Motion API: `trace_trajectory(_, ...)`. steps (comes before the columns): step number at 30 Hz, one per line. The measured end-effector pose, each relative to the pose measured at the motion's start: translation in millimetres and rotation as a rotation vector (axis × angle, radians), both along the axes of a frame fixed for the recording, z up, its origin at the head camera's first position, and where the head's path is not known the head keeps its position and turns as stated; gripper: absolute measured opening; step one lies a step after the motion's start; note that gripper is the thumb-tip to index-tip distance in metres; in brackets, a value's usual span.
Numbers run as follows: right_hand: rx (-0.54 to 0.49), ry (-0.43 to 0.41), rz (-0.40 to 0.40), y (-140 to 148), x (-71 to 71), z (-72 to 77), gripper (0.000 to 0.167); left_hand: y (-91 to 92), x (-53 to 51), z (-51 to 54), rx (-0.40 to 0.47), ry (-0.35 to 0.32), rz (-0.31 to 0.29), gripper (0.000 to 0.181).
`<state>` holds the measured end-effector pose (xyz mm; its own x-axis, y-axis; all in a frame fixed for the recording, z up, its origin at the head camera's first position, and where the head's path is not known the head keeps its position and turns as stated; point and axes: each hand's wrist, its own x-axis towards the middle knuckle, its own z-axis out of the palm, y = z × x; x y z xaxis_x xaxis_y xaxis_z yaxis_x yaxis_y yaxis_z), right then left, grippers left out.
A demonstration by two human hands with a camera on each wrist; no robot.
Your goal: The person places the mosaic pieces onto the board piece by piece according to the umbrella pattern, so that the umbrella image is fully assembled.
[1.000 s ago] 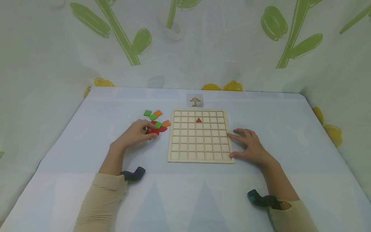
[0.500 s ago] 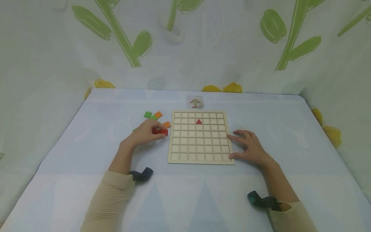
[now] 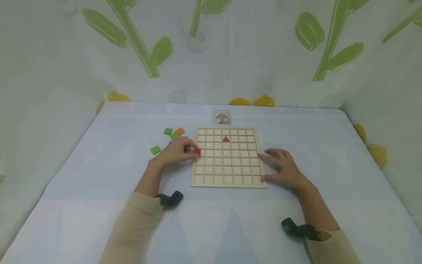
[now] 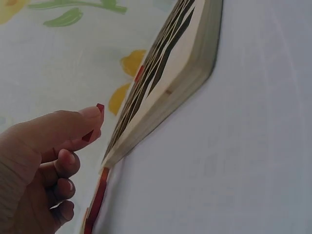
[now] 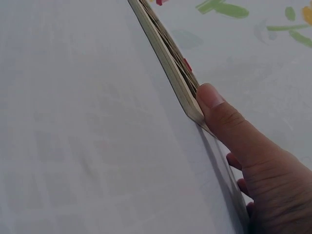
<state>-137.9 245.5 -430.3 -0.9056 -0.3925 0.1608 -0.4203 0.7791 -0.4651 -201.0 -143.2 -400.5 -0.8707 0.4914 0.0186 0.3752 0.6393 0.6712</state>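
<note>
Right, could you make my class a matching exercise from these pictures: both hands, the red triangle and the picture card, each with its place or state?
Column one
1. Left hand
2. Right hand
3. Red triangle
4. Picture card

Column two
A. In a cell of the wooden board
B. Touching the board's right-hand edge
C. Just beyond the board's far edge
D. Pinching a red piece

Right pairs: 1-D, 2-B, 3-A, 4-C.

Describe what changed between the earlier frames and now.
The left hand moved right from the loose tiles to the left edge of the board, now pinching a red piece. The right hand stayed at the opposite edge; the red triangle stayed put.
</note>
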Motion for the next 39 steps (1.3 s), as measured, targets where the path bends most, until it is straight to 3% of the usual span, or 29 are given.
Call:
trace_trajectory(11, 0.008, -0.007, -0.004, 1, -0.7, 0.0, 0.073, 24.3, -10.4, -9.5, 0.033, 0.026, -0.046, 0.029)
trace_trajectory(18, -0.001, -0.022, -0.004, 1, -0.5, -0.4, 0.073, 40.7, -16.5, -16.1, -0.035, 0.029, -0.023, 0.028)
trace_trajectory(22, -0.005, -0.028, -0.008, 1, -0.4, -0.1, 0.073, 50.3, -16.9, -12.1, -0.078, 0.046, -0.024, 0.028)
trace_trajectory(27, -0.007, -0.025, -0.01, 0, -0.4, 1.1, 0.073, 55.7, -18.4, -10.3, -0.074, 0.05, -0.003, 0.03)
trace_trajectory(39, -0.005, -0.013, -0.019, -1, -0.5, 0.1, 0.073, 64.0, -26.1, -17.3, -0.052, 0.064, 0.006, 0.029)
